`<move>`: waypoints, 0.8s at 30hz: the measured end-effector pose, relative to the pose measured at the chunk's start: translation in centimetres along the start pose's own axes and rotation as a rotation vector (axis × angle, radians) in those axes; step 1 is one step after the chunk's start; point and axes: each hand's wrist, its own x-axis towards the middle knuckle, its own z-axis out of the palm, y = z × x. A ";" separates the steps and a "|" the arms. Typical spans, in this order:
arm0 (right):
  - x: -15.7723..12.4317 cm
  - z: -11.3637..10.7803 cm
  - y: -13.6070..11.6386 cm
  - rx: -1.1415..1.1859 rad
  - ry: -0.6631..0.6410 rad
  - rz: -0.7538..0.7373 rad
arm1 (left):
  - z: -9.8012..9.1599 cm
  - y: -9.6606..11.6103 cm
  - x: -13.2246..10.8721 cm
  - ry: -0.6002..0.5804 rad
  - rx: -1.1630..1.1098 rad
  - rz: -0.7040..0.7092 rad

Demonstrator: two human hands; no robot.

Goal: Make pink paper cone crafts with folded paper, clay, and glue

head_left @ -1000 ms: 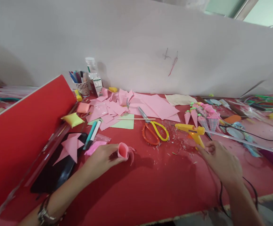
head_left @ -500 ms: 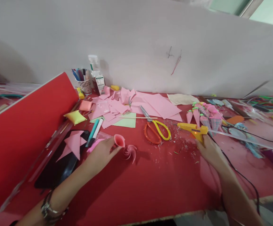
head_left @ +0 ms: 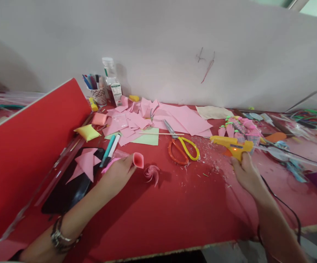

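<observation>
Pinched in the fingers of my left hand [head_left: 120, 174] is a rolled pink paper cone [head_left: 138, 160], its open mouth turned toward me. Just right of it a curled pink paper swirl [head_left: 152, 173] lies on the red table [head_left: 163, 215]. My right hand [head_left: 246, 174] grips a yellow hot glue gun [head_left: 232, 145] by its handle; the nozzle points left and a small orange light glows on its side. A clear glue stick [head_left: 292, 156] sticks out of its back. Scissors [head_left: 178, 148] with one red and one yellow handle lie between my hands.
Pink paper pieces [head_left: 136, 122] spread along the back. Small decorated pink cones [head_left: 240, 128] sit behind the glue gun. At left are markers [head_left: 109, 150], a black tablet-like slab [head_left: 65, 197] and a leaning red board [head_left: 29, 146]. A black cord [head_left: 282, 204] trails at right.
My right hand has moved slightly right with the glue gun. My left hand still holds the cone, whose mouth has turned a little. The camera view has shifted slightly.
</observation>
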 end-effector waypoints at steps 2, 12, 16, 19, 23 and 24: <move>-0.3 -0.6 -1.4 0.023 -0.014 -0.016 | 0.2 -0.5 0.1 0.012 0.054 0.047; -3.3 -1.5 -9.7 0.093 0.017 -0.220 | 0.3 -0.3 0.0 0.019 0.322 -0.004; -4.0 -0.7 -11.4 0.070 0.000 -0.284 | 0.2 0.0 0.0 -0.016 0.298 -0.018; -4.1 -0.2 -12.0 0.017 -0.001 -0.350 | 0.4 -0.1 0.0 -0.018 0.262 0.011; -3.9 0.4 -12.3 -0.017 -0.006 -0.424 | 0.5 -0.2 -0.1 0.042 0.285 0.090; -3.9 0.5 -12.3 -0.025 -0.010 -0.438 | 0.6 -0.2 -0.2 0.059 0.295 0.108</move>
